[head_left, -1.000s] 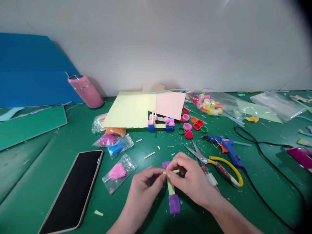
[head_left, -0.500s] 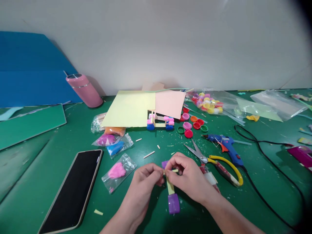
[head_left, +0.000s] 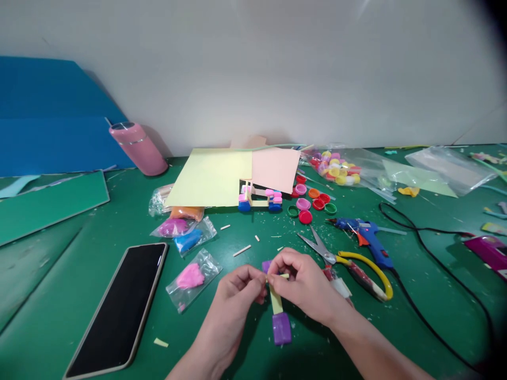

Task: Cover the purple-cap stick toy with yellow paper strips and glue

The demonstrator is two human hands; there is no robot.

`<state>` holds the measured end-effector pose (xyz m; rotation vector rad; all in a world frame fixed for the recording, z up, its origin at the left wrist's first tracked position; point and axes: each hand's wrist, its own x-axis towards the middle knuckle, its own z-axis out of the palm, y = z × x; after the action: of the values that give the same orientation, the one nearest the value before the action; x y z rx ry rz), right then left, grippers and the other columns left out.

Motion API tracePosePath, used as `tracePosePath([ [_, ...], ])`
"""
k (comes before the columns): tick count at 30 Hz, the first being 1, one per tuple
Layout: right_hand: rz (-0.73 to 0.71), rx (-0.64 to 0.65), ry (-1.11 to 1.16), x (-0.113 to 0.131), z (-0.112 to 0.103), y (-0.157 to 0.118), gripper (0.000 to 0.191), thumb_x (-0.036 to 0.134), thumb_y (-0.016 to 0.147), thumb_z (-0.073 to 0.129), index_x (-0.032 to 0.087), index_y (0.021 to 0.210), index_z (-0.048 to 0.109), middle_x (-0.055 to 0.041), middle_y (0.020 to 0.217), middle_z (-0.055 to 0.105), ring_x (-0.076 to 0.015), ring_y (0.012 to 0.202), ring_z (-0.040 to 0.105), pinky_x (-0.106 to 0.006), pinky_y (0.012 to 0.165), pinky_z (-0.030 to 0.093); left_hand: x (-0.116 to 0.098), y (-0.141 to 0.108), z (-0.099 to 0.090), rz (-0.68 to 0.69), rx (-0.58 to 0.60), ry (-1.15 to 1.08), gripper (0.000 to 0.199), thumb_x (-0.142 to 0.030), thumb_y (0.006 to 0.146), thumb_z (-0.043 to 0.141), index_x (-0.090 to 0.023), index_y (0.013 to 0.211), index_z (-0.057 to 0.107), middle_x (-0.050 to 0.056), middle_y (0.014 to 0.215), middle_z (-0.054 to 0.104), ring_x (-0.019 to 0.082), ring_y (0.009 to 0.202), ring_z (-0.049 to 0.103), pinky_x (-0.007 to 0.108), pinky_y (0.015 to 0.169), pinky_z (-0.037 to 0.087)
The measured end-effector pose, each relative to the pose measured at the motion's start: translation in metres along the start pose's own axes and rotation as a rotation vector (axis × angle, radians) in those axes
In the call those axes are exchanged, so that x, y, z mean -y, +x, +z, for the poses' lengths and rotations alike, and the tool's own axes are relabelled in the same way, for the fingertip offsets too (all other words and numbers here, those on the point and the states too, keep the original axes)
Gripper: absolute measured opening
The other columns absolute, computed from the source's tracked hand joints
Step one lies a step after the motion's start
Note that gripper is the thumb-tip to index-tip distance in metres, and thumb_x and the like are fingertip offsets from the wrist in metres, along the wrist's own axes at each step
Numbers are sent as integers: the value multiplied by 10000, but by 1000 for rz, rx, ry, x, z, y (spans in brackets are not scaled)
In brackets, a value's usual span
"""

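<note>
Left hand [head_left: 240, 293] and right hand [head_left: 303, 285], fingertips nearly meeting above the counter [head_left: 317, 359], both pinched on a short strip [head_left: 285, 275] over a yellow band [head_left: 276, 303] between purple pieces [head_left: 282, 328]: seemingly fine positioning, the next move calling for light, steady pressure.
</note>
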<state>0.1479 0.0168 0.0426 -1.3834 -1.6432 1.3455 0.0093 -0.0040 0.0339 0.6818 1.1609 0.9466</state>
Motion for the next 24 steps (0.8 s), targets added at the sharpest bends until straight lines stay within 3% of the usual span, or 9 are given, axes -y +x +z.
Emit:
tracePosePath([
  [8, -225, -72, -62, -4, -7, -11, 127, 134, 795, 506, 191, 876, 585, -13, 823, 527, -121, 699, 489, -239, 631, 429, 0, 1, 0, -13, -1, -41, 122, -194, 676, 599, -139, 569, 581, -17, 503, 527, 93, 516, 421, 224, 539, 321],
  [15, -516, -80, -452, -10, -10, -14, 220, 166, 811, 534, 258, 972, 652, -23, 791, 489, -159, 753, 474, -284, 633, 395, -2, 0, 1, 27, 10, -8, 132, -165, 676, 587, -147, 546, 575, -22, 504, 521, 99, 520, 416, 226, 537, 325],
  [19, -573, -77, -592, -10, -11, -12, 193, 221, 854, 497, 249, 952, 660, -28, 762, 499, -160, 725, 456, -289, 616, 376, -1, -1, -1, 35, 10, 13, 144, -156, 678, 587, -147, 535, 575, -23, 504, 516, 101, 528, 421, 223, 543, 327],
  [24, -533, -31, -660, -3, -12, -12, 198, 230, 883, 444, 188, 886, 637, -48, 805, 539, -164, 745, 454, -303, 653, 379, 0, -1, -3, 8, 34, 0, 87, -150, 676, 590, -138, 600, 631, -7, 557, 558, 104, 561, 441, 218, 568, 347],
])
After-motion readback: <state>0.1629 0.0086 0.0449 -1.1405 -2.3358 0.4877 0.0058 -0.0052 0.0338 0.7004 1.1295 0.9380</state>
